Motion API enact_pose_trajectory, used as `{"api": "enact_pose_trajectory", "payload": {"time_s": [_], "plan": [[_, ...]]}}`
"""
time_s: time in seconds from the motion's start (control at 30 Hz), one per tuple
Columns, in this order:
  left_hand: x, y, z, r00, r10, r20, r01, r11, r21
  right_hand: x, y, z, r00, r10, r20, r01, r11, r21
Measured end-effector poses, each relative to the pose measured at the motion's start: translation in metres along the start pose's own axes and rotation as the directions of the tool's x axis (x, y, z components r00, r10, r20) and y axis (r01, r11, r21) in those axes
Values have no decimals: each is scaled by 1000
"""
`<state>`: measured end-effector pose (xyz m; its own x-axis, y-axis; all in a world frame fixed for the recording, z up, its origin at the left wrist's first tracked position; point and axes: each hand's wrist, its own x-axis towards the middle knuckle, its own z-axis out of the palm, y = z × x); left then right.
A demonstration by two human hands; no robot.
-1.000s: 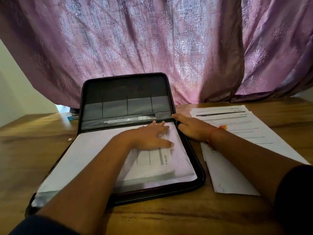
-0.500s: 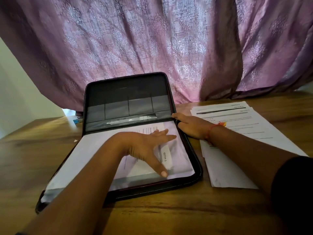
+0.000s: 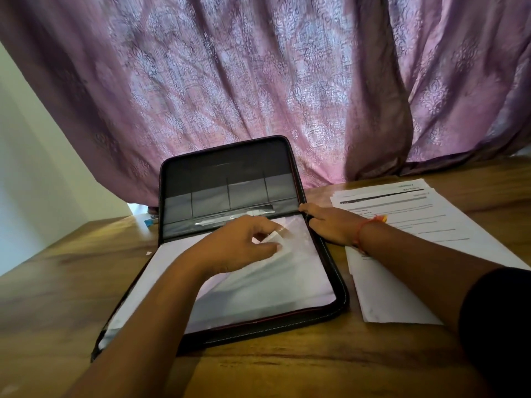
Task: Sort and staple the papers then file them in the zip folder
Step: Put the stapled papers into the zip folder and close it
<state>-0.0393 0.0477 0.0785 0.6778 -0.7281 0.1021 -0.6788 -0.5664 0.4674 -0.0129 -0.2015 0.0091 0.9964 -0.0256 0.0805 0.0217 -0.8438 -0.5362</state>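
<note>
**Sheet pinched inside open zip folder on wooden table**

A thin, partly see-through sheet (image 3: pixel 275 254) is pinched between the thumb and curled fingers of the left hand (image 3: pixel 238 245), over the far right part of the folder's lower half; whether it is paper or a plastic sleeve cannot be told through the blur. The right hand (image 3: pixel 330 225) is laid flat, fingers together, against the right edge of the zip folder (image 3: pixel 333 271), near the hinge, with the palm resting partly on the loose papers (image 3: pixel 402 254) beside it. A red thread band (image 3: pixel 365 228) is worn at the right wrist, and dark sleeves are seen on both arms at the bottom of the picture.

The folder is spread open on a wooden table (image 3: pixel 287 369), its lid propped upright against a purple patterned curtain (image 3: pixel 258 81). Grey pockets are stitched into the lid, and a pale pen-like object (image 3: pixel 230 219) is held in a strap at the lid's lower edge. White pages (image 3: pixel 258 297) are lying in the lower half, under the left forearm. The loose printed papers are fanned out just to the right of the folder, touching its edge. A small blue object (image 3: pixel 150 222) is glimpsed behind the folder's left side, too small to be identified
</note>
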Motion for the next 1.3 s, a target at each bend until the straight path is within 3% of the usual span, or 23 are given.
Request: {"api": "enact_pose_trajectory", "payload": {"time_s": [0.23,0.43,0.57,0.67,0.73,0.87,1.0,1.1,1.3], "plan": [[-2,-2,-10,994,-96,-49,80,961,-265,0,0,0,1000,-6,1,6,1000,-13],[5,-1,-22,970,-171,-172,120,954,-277,-3,-2,-1,1000,-13,2,13,1000,-5],[23,5,-45,934,-77,-350,93,995,29,-6,-5,-3,1000,-27,-12,27,1000,-6],[52,9,-67,886,46,-461,98,954,283,-7,-5,-2,1000,-24,-16,24,1000,-6],[76,12,-80,847,151,-510,124,876,465,-8,-5,-2,1000,-19,-17,19,1000,-7],[121,11,-94,807,421,-414,76,622,779,-10,-6,-1,999,-32,-28,32,999,0],[156,4,-94,817,414,-401,133,541,830,-8,-4,-1,996,-62,-57,62,998,3],[174,-1,-92,828,362,-429,162,578,800,-5,-1,1,997,-46,-55,45,999,-12],[201,-20,-79,817,167,-553,201,815,543,-6,-3,1,995,-67,-69,64,997,-49]]}}
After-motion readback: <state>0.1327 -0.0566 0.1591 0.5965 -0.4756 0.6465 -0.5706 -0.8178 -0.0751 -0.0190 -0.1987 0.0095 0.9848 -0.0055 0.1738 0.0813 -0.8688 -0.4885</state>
